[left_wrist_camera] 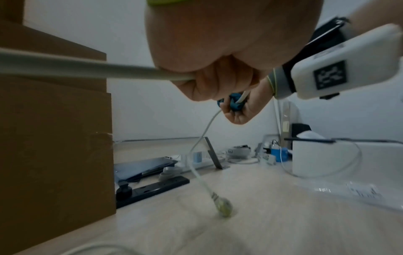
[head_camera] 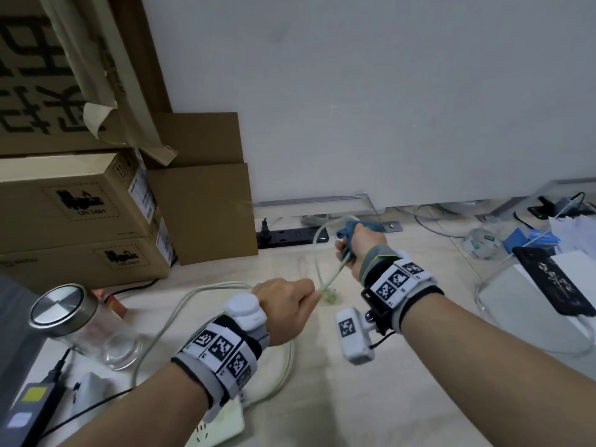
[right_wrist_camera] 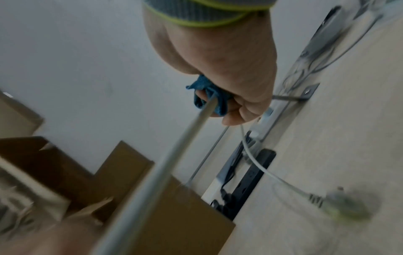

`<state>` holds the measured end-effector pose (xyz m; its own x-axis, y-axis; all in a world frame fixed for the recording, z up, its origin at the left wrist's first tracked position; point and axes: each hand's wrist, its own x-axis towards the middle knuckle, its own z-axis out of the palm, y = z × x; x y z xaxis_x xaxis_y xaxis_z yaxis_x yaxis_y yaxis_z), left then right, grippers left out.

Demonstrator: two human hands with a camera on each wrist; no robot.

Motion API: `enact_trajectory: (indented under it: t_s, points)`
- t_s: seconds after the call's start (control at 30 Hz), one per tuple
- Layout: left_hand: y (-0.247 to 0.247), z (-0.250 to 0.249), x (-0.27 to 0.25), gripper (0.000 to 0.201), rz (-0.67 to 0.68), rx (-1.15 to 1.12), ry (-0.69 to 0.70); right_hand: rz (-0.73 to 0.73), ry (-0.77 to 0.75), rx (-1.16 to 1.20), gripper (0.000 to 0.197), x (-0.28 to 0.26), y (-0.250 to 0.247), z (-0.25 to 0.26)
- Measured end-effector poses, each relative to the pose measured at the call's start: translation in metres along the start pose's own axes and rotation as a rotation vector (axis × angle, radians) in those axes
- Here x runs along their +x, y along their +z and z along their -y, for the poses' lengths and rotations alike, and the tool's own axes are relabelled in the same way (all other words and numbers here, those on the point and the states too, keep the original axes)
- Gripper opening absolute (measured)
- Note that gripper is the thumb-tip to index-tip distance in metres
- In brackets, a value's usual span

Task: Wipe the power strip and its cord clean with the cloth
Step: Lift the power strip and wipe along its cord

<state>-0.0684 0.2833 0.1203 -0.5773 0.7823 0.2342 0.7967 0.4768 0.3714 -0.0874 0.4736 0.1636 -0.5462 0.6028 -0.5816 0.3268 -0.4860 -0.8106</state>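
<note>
My left hand point(head_camera: 287, 304) is closed in a fist around the white cord point(head_camera: 335, 275), gripping it above the middle of the desk point(head_camera: 403, 398). My right hand point(head_camera: 358, 250) is farther out toward the desk's back edge, fingers curled tight around a bunched blue cloth point(head_camera: 349, 228) that wraps the same cord. Between my two fists the cord runs as a short, straight, taut stretch, sloping up from the left hand to the right.

Past my right hand the cord arches up out of the cloth, bends leftward and drops in a loose loop to its plug point(left_wrist_camera: 223, 207), which lies on the desk just beyond my left fist. Behind my left hand the cord trails back in wide slack curves across the desk toward the near edge, where the white power strip point(head_camera: 219, 429) lies partly hidden beneath my left forearm.

A black power strip point(head_camera: 290, 237) lies along the back edge by the wall, just left of my right hand. Stacked cardboard boxes point(head_camera: 80, 214) fill the back left corner, and a lidded glass jar point(head_camera: 74, 317) stands near the left edge.
</note>
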Motion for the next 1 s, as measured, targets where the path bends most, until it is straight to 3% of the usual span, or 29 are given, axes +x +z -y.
enact_trajectory:
  t_s: [0.1, 0.23, 0.37, 0.43, 0.5, 0.63, 0.73, 0.8, 0.87, 1.0]
  points:
    - [0.008, 0.011, -0.016, 0.042, 0.118, -0.011, 0.03, -0.029, 0.079, 0.025, 0.034, 0.007, -0.015, 0.011]
    - [0.024, 0.012, -0.047, 0.035, 0.359, -0.011, 0.032, -0.078, 0.069, -0.005, 0.033, 0.013, -0.028, 0.019]
    - [0.042, 0.013, -0.068, 0.027, 0.672, 0.05, -0.084, -0.009, 0.005, 0.031, 0.035, 0.01, -0.02, 0.011]
    - [0.043, 0.017, -0.06, 0.025, 0.72, 0.032, -0.139, 0.057, -0.052, 0.022, 0.032, 0.0, -0.008, 0.0]
    - [0.04, 0.015, -0.043, 0.032, 0.591, -0.158, -0.248, 0.1, -0.101, 0.019, 0.032, -0.011, 0.0, -0.007]
    - [0.02, -0.017, 0.015, 0.027, 0.075, -0.753, -0.47, 0.215, -0.135, 0.053, 0.029, -0.026, 0.007, -0.014]
    - [0.008, -0.043, 0.044, 0.038, -0.11, -1.134, -0.728, 0.244, -0.122, 0.032, 0.03, -0.032, 0.01, -0.015]
    - [0.006, -0.048, 0.05, 0.046, -0.19, -1.085, -0.777, 0.209, -0.099, 0.051, 0.029, -0.033, 0.008, -0.012]
    - [0.006, -0.05, 0.048, 0.048, -0.245, -0.864, -0.674, 0.194, -0.061, 0.086, 0.027, -0.033, 0.005, -0.007]
    - [0.003, -0.046, 0.032, 0.048, -0.161, -0.657, -0.427, 0.141, 0.062, 0.058, 0.03, -0.03, -0.002, 0.009]
